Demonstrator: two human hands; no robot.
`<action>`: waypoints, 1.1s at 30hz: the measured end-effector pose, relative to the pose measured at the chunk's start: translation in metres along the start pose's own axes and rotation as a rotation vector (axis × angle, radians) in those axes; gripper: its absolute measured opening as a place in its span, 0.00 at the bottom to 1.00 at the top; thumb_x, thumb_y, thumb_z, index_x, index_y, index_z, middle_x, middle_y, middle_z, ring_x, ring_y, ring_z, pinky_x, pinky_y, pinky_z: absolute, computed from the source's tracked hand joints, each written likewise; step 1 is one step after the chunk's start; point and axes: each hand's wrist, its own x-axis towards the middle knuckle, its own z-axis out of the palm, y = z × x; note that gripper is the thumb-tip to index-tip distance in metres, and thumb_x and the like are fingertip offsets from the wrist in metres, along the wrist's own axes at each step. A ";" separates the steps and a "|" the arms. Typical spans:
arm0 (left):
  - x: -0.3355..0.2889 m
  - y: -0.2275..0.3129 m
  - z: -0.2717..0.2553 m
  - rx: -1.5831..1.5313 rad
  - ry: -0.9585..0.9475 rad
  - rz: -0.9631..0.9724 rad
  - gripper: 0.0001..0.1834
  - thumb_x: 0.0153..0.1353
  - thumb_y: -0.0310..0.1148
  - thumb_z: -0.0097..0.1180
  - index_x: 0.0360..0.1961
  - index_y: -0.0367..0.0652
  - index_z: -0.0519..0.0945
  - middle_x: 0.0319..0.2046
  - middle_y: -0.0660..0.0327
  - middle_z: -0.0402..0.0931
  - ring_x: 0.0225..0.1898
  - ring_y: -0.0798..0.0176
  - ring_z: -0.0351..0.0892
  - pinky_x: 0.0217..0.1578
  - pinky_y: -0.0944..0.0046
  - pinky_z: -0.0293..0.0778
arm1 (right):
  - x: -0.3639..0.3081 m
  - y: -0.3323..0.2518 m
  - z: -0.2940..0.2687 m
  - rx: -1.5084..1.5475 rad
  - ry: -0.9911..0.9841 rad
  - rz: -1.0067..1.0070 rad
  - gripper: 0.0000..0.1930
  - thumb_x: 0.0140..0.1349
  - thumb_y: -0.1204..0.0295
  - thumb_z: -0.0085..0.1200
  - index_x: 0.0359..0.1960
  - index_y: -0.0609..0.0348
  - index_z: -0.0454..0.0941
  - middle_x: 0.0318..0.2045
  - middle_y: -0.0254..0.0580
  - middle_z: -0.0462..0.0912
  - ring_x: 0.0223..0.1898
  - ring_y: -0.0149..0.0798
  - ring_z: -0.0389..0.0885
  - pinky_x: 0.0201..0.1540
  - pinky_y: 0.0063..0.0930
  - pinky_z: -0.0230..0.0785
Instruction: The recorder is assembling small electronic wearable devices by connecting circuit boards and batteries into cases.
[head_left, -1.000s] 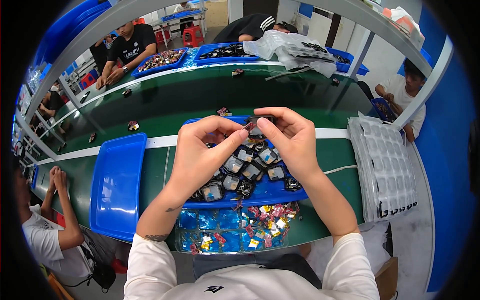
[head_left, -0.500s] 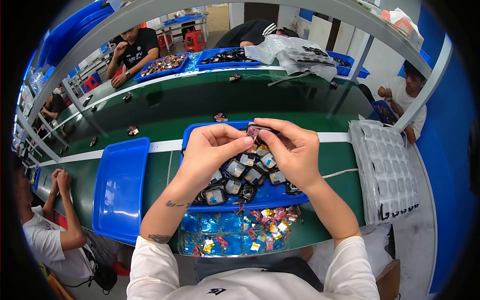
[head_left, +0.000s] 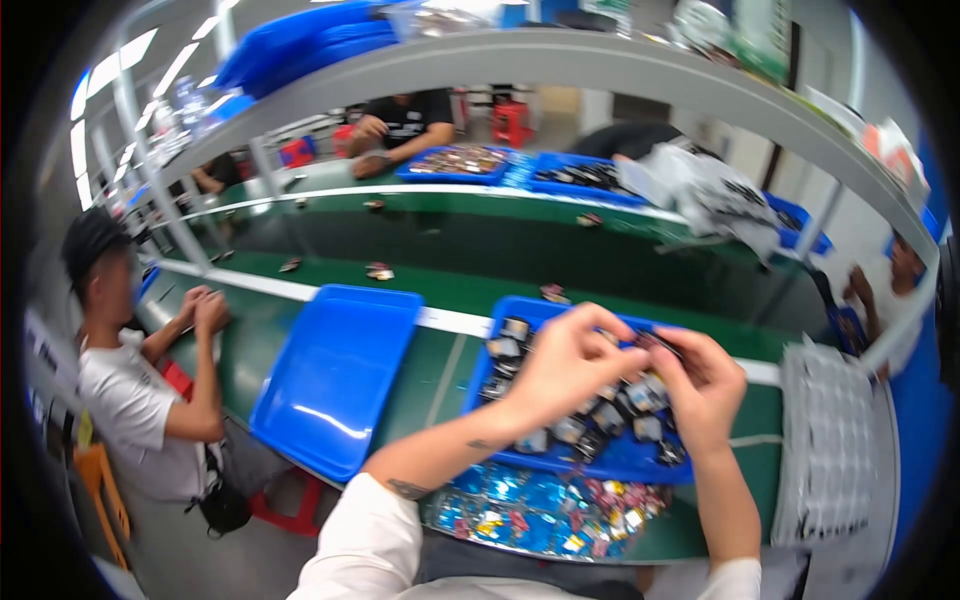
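Note:
My left hand [head_left: 575, 365] and my right hand [head_left: 705, 385] meet over the far part of a blue tray [head_left: 560, 466]. Fingertips of both pinch a small black-cased electronic module [head_left: 657, 342] with a reddish circuit board; blur and fingers hide its details. In the tray lie several square black modules [head_left: 508, 345] with pale, silvery faces. Nearer to me, a clear blister tray [head_left: 490, 485] with blue pockets carries a heap of small pink circuit boards [head_left: 618, 495] with yellow and white parts.
Another blue tray [head_left: 340, 375] lies to the left, near a seated person [head_left: 150, 370]. Stacked clear blister trays [head_left: 822, 450] stand at the right. Across the dark green belt [head_left: 480, 228] are filled blue trays [head_left: 455, 178]. A grey frame [head_left: 560, 50] arches overhead.
The view has swung left and up, so the bench and my hands appear farther right and lower. Both hands still pinch the module together above the tray.

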 end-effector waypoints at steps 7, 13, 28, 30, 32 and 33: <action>0.000 0.005 0.002 0.053 -0.083 -0.001 0.13 0.57 0.33 0.63 0.38 0.37 0.75 0.25 0.63 0.79 0.26 0.78 0.76 0.25 0.76 0.68 | 0.001 -0.004 -0.006 0.063 -0.019 0.054 0.08 0.57 0.85 0.54 0.39 0.69 0.76 0.33 0.39 0.80 0.35 0.27 0.79 0.39 0.17 0.70; 0.000 0.008 0.001 0.277 0.026 0.136 0.11 0.57 0.32 0.62 0.34 0.35 0.76 0.23 0.64 0.78 0.24 0.79 0.73 0.24 0.76 0.69 | 0.006 0.002 -0.002 0.094 -0.016 0.120 0.08 0.56 0.83 0.55 0.38 0.68 0.76 0.32 0.37 0.80 0.34 0.25 0.78 0.38 0.16 0.69; 0.010 -0.006 -0.010 0.118 -0.066 0.010 0.13 0.59 0.31 0.60 0.41 0.34 0.79 0.30 0.64 0.79 0.29 0.77 0.76 0.31 0.75 0.73 | 0.021 -0.010 -0.035 -0.366 -0.418 -0.165 0.07 0.52 0.80 0.54 0.32 0.68 0.81 0.29 0.42 0.83 0.30 0.31 0.80 0.35 0.20 0.70; 0.015 -0.010 -0.010 0.251 0.060 0.153 0.21 0.56 0.34 0.61 0.49 0.36 0.74 0.40 0.58 0.78 0.30 0.75 0.76 0.31 0.70 0.74 | 0.025 -0.002 -0.040 -0.312 -0.330 -0.070 0.07 0.56 0.78 0.52 0.34 0.68 0.81 0.31 0.42 0.83 0.33 0.31 0.80 0.37 0.20 0.70; 0.018 -0.007 -0.019 0.291 0.122 0.211 0.20 0.56 0.34 0.61 0.48 0.37 0.75 0.42 0.58 0.77 0.29 0.74 0.75 0.31 0.70 0.74 | 0.038 0.014 -0.047 -0.345 -0.275 -0.037 0.11 0.63 0.76 0.47 0.40 0.68 0.79 0.38 0.44 0.82 0.42 0.32 0.79 0.46 0.22 0.68; 0.016 0.001 -0.021 0.308 0.143 0.211 0.20 0.56 0.34 0.61 0.49 0.37 0.75 0.42 0.58 0.77 0.30 0.73 0.74 0.32 0.70 0.74 | 0.045 0.017 -0.047 -0.395 -0.177 -0.056 0.11 0.61 0.76 0.46 0.40 0.66 0.80 0.35 0.43 0.84 0.39 0.31 0.81 0.44 0.23 0.69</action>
